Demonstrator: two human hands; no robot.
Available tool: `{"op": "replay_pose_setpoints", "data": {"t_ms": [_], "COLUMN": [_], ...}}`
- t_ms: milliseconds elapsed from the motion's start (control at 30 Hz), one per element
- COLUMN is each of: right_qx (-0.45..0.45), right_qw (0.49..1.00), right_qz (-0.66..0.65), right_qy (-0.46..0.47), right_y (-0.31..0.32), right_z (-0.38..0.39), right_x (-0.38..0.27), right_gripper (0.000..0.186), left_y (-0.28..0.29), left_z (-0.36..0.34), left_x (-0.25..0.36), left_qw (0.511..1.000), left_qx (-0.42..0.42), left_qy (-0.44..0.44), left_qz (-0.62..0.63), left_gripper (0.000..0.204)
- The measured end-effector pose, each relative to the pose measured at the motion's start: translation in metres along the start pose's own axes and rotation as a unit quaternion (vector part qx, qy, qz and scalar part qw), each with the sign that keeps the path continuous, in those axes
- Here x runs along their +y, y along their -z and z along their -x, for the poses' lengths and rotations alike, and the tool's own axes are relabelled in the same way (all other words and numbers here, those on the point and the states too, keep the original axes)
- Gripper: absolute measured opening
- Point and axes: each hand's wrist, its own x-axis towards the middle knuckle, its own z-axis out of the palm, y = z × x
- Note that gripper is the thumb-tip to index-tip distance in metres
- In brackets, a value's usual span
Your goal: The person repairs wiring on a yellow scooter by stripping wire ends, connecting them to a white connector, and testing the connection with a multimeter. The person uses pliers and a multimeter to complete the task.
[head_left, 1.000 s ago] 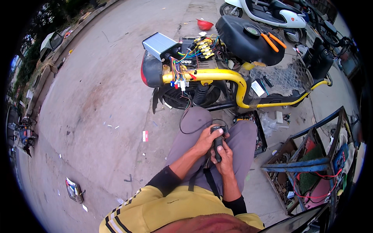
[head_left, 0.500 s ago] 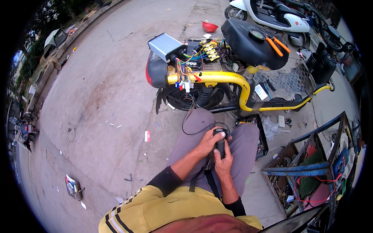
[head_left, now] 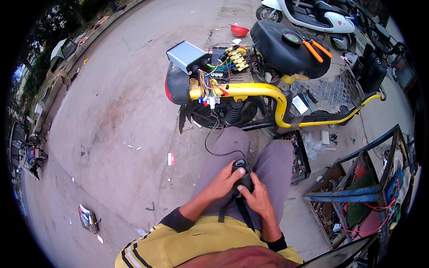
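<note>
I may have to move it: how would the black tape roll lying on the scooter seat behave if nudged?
The tape roll lies flat, so it probably won't roll. The black seat curves and looks smooth, so it may slide off. It seems light.

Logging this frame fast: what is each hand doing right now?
Left hand: closed around the small black device over the lap.
Right hand: fingers on the same black device, gripping it from the other side.

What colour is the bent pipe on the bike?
The bent pipe is yellow, shown best in the head view.
</note>
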Motion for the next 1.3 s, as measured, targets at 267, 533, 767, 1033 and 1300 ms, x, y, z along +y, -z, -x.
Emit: {"op": "replay_pose_setpoints", "data": {"t_ms": [267, 533, 767, 1033, 1300], "right_qx": [-0.021, -0.035, -0.024, 0.000, -0.012], "right_qw": [0.986, 0.931, 0.957, 0.965, 0.966], "right_qz": [0.158, 0.327, 0.241, 0.214, 0.200], "right_qy": [0.042, 0.158, 0.159, 0.152, 0.166], "right_y": [0.011, -0.002, 0.003, -0.001, -0.003], "right_z": [-0.012, -0.014, -0.021, -0.025, -0.028], "right_x": [-0.033, -0.021, -0.016, 0.000, 0.004], "right_gripper": [0.058, 0.065, 0.070, 0.068, 0.067], "left_y": [0.036, 0.089, 0.123, 0.130, 0.115], "left_z": [0.032, -0.044, -0.144, -0.158, -0.139], "left_x": [0.093, 0.145, 0.178, 0.172, 0.148], "left_qw": [0.866, 0.802, 0.733, 0.735, 0.707], "left_qx": [0.126, 0.300, 0.301, 0.270, 0.248], "left_qy": [0.000, -0.259, -0.286, -0.277, -0.337], "left_qz": [-0.484, -0.448, -0.538, -0.557, -0.570], "left_gripper": [0.033, 0.014, 0.024, 0.022, 0.023]}}
